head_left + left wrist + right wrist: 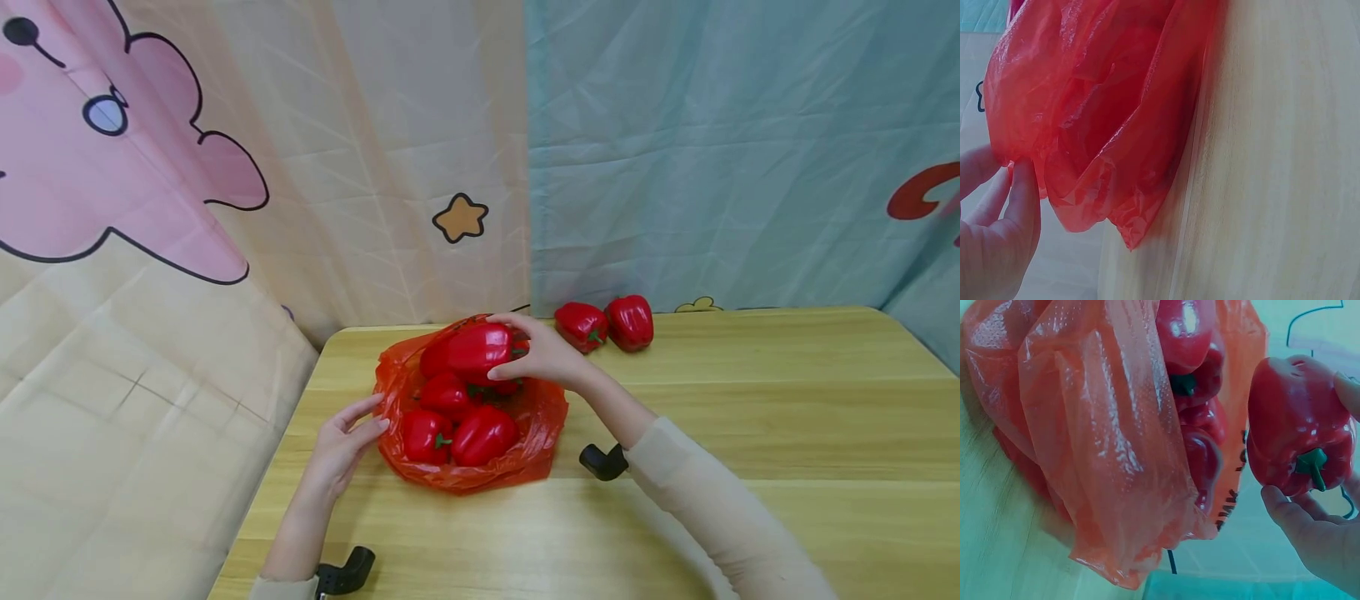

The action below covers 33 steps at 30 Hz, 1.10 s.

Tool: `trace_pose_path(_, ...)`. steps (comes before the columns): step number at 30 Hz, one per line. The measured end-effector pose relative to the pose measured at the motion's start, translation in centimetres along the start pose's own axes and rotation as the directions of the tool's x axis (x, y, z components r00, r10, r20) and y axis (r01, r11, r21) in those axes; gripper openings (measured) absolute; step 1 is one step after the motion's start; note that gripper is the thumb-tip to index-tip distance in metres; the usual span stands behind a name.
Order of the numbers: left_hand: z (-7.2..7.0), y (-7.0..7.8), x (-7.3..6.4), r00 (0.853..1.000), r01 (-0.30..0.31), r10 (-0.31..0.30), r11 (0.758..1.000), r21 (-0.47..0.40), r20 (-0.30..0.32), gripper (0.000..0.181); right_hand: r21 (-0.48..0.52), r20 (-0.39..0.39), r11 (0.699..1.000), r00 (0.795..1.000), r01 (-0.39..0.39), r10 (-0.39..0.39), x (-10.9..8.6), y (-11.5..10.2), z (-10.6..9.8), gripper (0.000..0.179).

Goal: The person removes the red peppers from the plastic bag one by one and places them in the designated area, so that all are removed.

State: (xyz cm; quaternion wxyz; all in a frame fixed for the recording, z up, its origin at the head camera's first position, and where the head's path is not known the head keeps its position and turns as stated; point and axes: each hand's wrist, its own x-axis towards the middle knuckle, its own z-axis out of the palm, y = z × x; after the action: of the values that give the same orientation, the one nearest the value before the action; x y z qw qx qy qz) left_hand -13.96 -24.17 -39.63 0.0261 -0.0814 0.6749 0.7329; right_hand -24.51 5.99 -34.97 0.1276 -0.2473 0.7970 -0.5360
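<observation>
A red plastic bag (546, 429) lies with its mouth spread wide on the wooden table, several red bell peppers (483, 436) inside it. Above the bag's far part, my right hand (549, 354) grips one red bell pepper (1297, 412) by its stem end; the green stem shows in the right wrist view. At the bag's left rim is my left hand (335, 454), its thumb and fingers pinching the thin plastic (1029, 125). Folds of the bag hide some of the peppers in the right wrist view.
Two more red bell peppers, one (581, 325) beside the other (630, 322), sit at the table's back edge, right of the bag. A patterned curtain (675, 167) hangs behind the table (750, 417). Black wrist mounts (603, 461) are on both arms.
</observation>
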Motion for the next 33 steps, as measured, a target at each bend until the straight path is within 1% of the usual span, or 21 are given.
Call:
trace_pose_path(5, 0.0, 0.0, 0.0, 1.0, 0.007, -0.007, 1.0, -0.003, 0.002, 0.049, -0.013, -0.034, 1.0, 0.999, -0.013, 0.013, -0.9, -0.5, -0.6, 0.073)
trace_pose_path(12, 0.0, 0.0, 0.2, 1.0, 0.015, -0.015, 1.0, 0.006, -0.005, 0.049, 0.004, -0.063, 0.999, 0.997, 0.04, -0.04, -2.1, -0.5, -1.8, 0.069)
trace_pose_path(18, 0.0, -0.1, 0.2, 1.0, 0.021, -0.021, 1.0, -0.001, -0.01, 0.048, 0.047, -0.067, 0.997, 0.996, 0.066, -0.062, -3.1, -0.5, -2.6, 0.069)
trace_pose_path(23, -0.1, -0.1, 0.3, 1.0, 0.022, -0.022, 1.0, 0.002, -0.006, 0.049, 0.046, -0.079, 0.997, 0.995, 0.06, -0.057, -4.1, -0.6, -3.1, 0.071)
trace_pose_path(33, -0.2, -0.2, 0.3, 1.0, 0.017, -0.017, 1.0, -0.006, -0.016, 0.045, 0.001, -0.127, 1.0, 0.992, 0.028, -0.027, -6.0, 0.0, -4.5, 0.074)
